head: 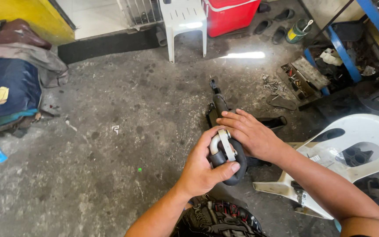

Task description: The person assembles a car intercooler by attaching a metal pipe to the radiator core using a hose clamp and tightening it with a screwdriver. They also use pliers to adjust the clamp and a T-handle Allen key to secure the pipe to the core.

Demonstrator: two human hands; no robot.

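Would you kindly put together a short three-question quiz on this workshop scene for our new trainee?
1. True or false: both hands are on the curved black hose.
2. Which stands nearest the red cooler box? A) white plastic stool B) pile of bags C) white plastic chair lying on its side
3. Fill in: the grey metal tube at the hose end sits under the ______ hand's thumb.

Key
1. True: the left hand grips the hose bend, and the right hand rests its fingers over the top.
2. A
3. left
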